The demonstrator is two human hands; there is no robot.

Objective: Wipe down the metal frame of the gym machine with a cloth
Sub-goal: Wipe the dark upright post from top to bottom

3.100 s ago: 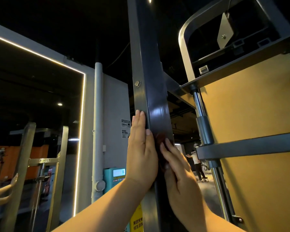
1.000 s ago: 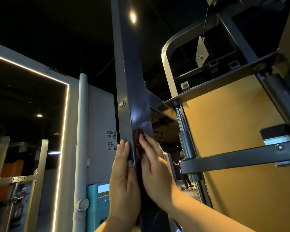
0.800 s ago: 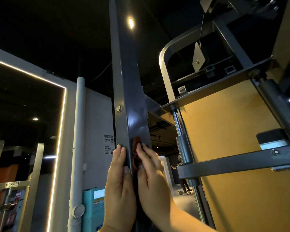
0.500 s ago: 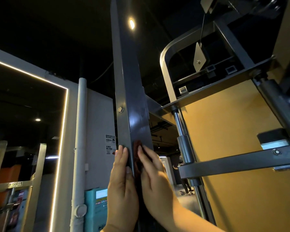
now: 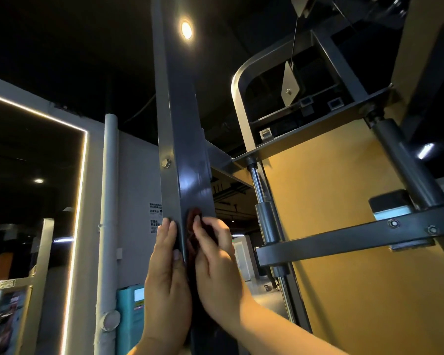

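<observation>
A dark grey upright post [image 5: 187, 139] of the gym machine's metal frame runs up the middle of the view, with a bolt [image 5: 166, 163] on its left face. My left hand [image 5: 167, 275] lies flat against the post's left face, fingers straight. My right hand [image 5: 215, 270] presses a dark reddish cloth [image 5: 193, 220] against the post's front face with straight fingers. Only a small part of the cloth shows above and beside my fingers.
A horizontal frame bar [image 5: 356, 242] and a chrome guide rod [image 5: 259, 185] stand to the right, in front of a yellow panel [image 5: 344, 201]. A white pipe [image 5: 108, 213] and a lit doorway edge [image 5: 80, 188] are at the left. A ceiling lamp [image 5: 186, 30] shines above.
Both hands have slid a little down and back up along the post, staying pressed to it with the cloth under my right fingers; the view has shifted slightly.
</observation>
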